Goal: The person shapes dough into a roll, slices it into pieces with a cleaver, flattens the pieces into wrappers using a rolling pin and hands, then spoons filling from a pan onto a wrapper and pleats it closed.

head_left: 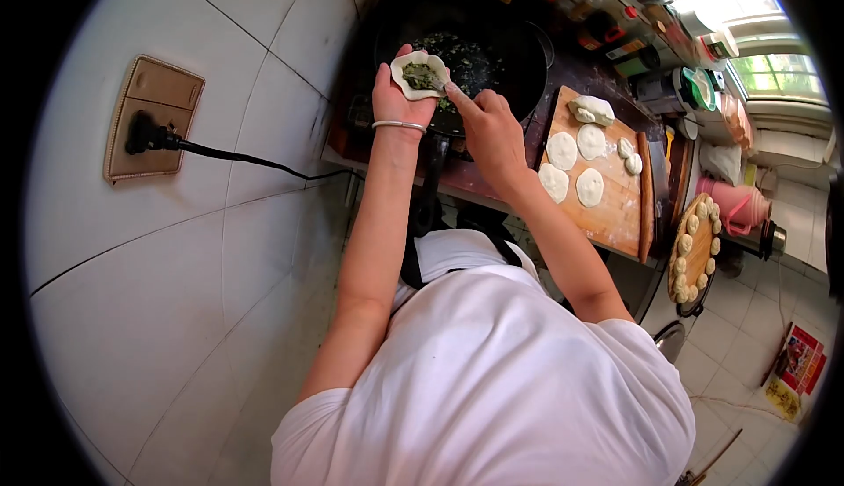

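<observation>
Head view, and the action is up at twelve o'clock: the left hand, palm up and cupped, holds a dough wrapper with green filling in its middle! In from four o'clock comes the right hand, fingertips at the wrapper's rim; whether they pinch it, I cannot tell. Behind them sits the dark pan, chopped greens inside. Towards three o'clock, the wooden board carries four flat dough rounds, and beyond it, a round tray is ringed with pale dough pieces.
</observation>
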A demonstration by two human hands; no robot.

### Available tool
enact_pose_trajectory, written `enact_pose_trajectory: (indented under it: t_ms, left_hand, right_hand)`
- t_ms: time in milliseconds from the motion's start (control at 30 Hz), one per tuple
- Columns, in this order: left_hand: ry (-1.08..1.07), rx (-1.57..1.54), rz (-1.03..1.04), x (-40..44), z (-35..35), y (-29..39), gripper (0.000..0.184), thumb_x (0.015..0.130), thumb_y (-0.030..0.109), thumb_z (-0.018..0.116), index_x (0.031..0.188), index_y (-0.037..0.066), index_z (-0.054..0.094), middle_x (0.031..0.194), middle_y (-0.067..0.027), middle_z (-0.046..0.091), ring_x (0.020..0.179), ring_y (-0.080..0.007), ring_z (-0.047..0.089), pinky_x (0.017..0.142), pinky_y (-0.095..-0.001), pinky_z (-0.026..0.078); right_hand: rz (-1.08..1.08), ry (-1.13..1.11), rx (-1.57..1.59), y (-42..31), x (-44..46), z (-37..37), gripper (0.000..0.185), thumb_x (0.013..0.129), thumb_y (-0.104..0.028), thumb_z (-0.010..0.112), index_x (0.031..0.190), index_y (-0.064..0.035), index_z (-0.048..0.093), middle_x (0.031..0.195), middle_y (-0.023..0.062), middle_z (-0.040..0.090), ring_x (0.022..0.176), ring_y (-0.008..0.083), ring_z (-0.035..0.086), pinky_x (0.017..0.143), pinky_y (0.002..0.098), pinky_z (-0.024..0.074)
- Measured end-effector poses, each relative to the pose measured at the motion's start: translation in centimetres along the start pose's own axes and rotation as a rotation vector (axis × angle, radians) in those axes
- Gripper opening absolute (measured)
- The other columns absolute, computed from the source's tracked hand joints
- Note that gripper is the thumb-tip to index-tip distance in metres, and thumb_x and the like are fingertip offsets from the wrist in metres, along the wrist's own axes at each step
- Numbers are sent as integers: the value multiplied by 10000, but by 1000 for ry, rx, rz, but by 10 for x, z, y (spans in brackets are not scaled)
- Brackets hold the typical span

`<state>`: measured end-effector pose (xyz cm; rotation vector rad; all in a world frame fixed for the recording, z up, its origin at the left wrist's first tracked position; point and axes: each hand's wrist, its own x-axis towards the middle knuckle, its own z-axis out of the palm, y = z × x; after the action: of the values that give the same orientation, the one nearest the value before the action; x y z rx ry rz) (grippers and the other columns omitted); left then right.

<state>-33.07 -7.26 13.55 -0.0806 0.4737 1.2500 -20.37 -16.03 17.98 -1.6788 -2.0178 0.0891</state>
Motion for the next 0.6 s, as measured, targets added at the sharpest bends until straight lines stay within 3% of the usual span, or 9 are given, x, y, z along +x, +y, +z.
enact_pose_trajectory:
  t_ms: [167,200,300,367,400,500,600]
  left_hand:
    - [-37,-39,13,2,-29,6,510,1004,382,210,1226,46,524,1229,-187,541,1186,-370,476,1051,-597,310]
    - [-18,-31,32,1,-33,9,507,1003,380,215,1222,47,528,1232,-186,541,1188,-366,478,1048,-599,311]
    - [-11,-66,49,-6,-49,21,509,1001,398,244,1230,37,521,1248,-181,532,1206,-358,468,1062,-600,293]
    - [30,-68,76,-16,-51,28,530,1002,418,256,1247,13,492,1276,-198,503,1232,-356,443,1074,-599,279]
    - [31,-68,76,-20,-53,30,530,1002,418,256,1247,13,492,1276,-198,503,1232,-356,443,1074,-599,279]
    - [30,-39,98,-30,-56,34,580,1003,458,245,1227,-16,493,1263,-197,525,1237,-333,453,1088,-482,316]
    - [16,30,97,-36,-58,37,597,1001,468,245,1246,-20,485,1293,-199,512,1236,-329,456,1086,-470,321]
  right_hand:
    - [281,26,568,15,13,-3,240,877,-61,561,1087,-101,671,852,148,661,746,303,635,655,371,507]
    - [413,-109,468,24,18,-9,183,896,-137,563,1022,-92,687,825,165,682,741,350,660,678,393,520]
    - [338,-84,231,68,20,22,193,886,-195,557,983,-105,698,760,147,676,744,375,655,674,419,527]
    - [402,-218,-137,79,22,34,212,860,-229,549,951,-124,709,820,155,680,779,381,652,712,431,533]
    - [403,-219,-137,82,18,41,212,860,-229,549,951,-124,709,820,155,680,779,381,652,712,431,533]
    - [478,-400,115,82,15,69,228,821,-244,559,928,-131,725,867,169,678,823,383,646,749,434,530]
    - [483,-294,325,88,11,75,238,824,-257,576,958,-130,726,842,154,684,802,353,662,744,405,523]
